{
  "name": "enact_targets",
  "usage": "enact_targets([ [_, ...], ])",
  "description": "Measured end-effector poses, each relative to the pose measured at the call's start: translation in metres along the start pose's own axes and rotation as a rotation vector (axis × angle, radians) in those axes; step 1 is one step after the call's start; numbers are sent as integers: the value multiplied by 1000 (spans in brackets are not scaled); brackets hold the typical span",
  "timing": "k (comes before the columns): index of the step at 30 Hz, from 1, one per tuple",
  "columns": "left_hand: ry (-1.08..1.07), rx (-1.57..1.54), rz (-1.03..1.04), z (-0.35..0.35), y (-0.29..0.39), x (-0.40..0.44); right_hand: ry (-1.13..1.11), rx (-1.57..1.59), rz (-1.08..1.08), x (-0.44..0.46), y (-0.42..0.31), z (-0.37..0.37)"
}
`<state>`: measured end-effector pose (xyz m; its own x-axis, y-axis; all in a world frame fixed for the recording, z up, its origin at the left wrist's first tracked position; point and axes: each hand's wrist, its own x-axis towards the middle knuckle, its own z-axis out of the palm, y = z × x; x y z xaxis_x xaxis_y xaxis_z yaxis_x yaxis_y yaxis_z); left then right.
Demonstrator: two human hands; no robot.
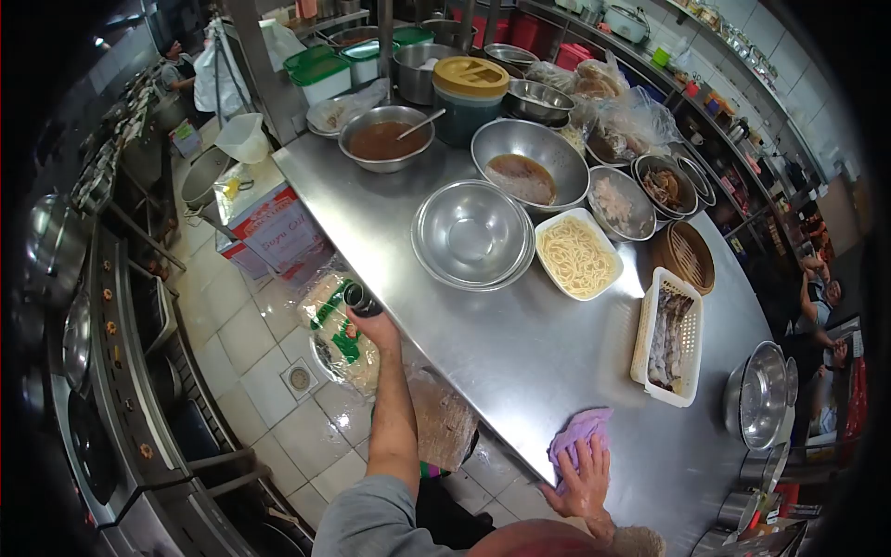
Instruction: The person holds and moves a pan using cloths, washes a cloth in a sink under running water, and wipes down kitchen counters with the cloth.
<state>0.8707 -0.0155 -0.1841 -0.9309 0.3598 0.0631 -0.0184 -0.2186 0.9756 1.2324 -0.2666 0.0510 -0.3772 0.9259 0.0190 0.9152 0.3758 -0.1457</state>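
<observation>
My left hand [373, 329], at the table's left edge, is closed around a small dark cylindrical object [360, 297]; its exact kind I cannot tell. Under my right hand [585, 478] lies a crumpled purple cloth [580, 433], gripped against the near edge of the steel table [520, 371]. Beyond the cloth, a white perforated basket [689, 371] holds greyish seafood that looks like shrimp or squid. A white tub of noodles [577, 254] stands beside stacked steel bowls [473, 234].
A steel bowl of brown sauce [386, 139], another of brownish liquid [529, 158] and a yellow-lidded container [471, 84] stand farther back. A bamboo steamer [685, 256] is at the right. Below the left edge are a plastic-wrapped bundle [339, 334] and cardboard boxes [274, 232]. Stoves line the left.
</observation>
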Motion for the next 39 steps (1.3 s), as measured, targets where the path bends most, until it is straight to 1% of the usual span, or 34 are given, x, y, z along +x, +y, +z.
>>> enact_targets([
  [1,75,266,74,-6,37,-6,-14,6,4,2,-1,-3],
  [3,39,140,11,-36,64,-13,-19,7,-22,7,-5,-10],
  [4,45,3,0,-49,76,-17,-37,0,-34,10,-6,-15],
  [5,10,29,-6,-66,89,-21,-14,10,-39,17,-9,-19],
  [7,-51,82,126,-102,100,-29,-18,53,-120,38,-12,-25],
  [8,-104,112,159,-118,127,-40,16,69,-175,50,-14,-24],
  [11,-266,134,134,-157,212,-84,155,105,-315,92,-20,-7],
  [12,-333,151,173,-167,239,-99,182,128,-344,105,-24,2],
  [14,-437,170,216,-180,304,-139,221,160,-380,114,-29,14],
  [15,-431,172,230,-184,331,-161,197,168,-385,112,-27,17],
  [17,-529,251,275,-192,382,-199,187,190,-399,88,-19,11],
  [19,-546,245,322,-194,424,-237,185,218,-374,39,8,10],
  [20,-566,218,389,-196,438,-254,184,217,-384,12,25,9],
  [22,-594,205,512,-196,470,-288,182,208,-287,-49,62,-3],
  [23,-606,187,518,-197,481,-303,192,211,-254,-79,79,-10],
  [25,-628,37,754,-186,513,-331,211,217,-177,-131,115,-23],
  [26,-615,32,757,-182,528,-343,214,226,-129,-154,130,-27],
  [27,-652,-29,875,-178,542,-353,219,219,-137,-175,143,-30],
  [28,-688,-92,996,-173,555,-362,244,207,-69,-191,155,-34],
  [29,-678,-96,1000,-168,566,-371,266,196,-1,-203,165,-36],
  [31,-675,-125,1160,-163,583,-386,291,202,21,-217,177,-35],
  [32,-697,-163,1180,-161,591,-394,318,211,49,-219,180,-36],
  [33,-729,-140,1256,-162,602,-396,316,212,40,-220,181,-36],
  [35,-728,-181,1332,-160,617,-405,325,215,61,-218,179,-36],
  [36,-728,-176,1334,-159,624,-408,324,220,58,-217,178,-37],
  [37,-731,-206,1386,-158,630,-411,338,217,54,-217,178,-38],
  [39,-734,-225,1428,-157,641,-418,338,217,49,-220,178,-38],
])
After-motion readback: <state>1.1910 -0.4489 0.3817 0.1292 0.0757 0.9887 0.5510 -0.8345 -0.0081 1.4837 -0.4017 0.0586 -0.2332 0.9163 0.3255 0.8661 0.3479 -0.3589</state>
